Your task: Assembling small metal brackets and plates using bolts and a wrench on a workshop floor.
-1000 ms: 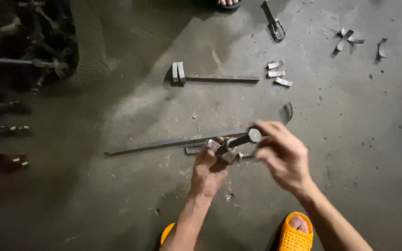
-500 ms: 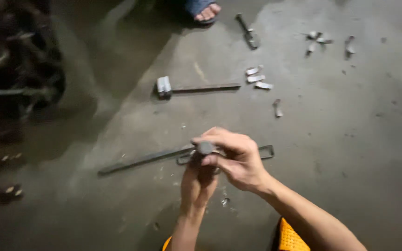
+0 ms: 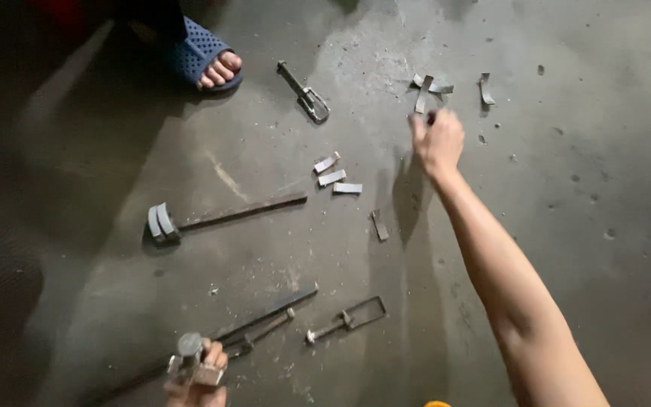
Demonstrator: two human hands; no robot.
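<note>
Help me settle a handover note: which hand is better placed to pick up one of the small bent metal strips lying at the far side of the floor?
Right, probably. The right hand is stretched out just below the bent metal strips, while the left hand stays near, holding a bolted metal clamp.

Dull grey metal strips (image 3: 338,177) lie on rough, matt concrete floor (image 3: 582,226).

Right hand (image 3: 437,139) stretched far out over the concrete floor (image 3: 582,226), fingers curled just below the scattered metal strips (image 3: 429,85); left hand (image 3: 199,373) low at the frame's edge, closed on a small metal clamp block (image 3: 190,360); long flat bar (image 3: 265,315) beside it; rectangular wire loop (image 3: 348,318) nearby; hammer-like tool (image 3: 220,218) farther up; blue sandalled foot (image 3: 209,64) at top.
</note>
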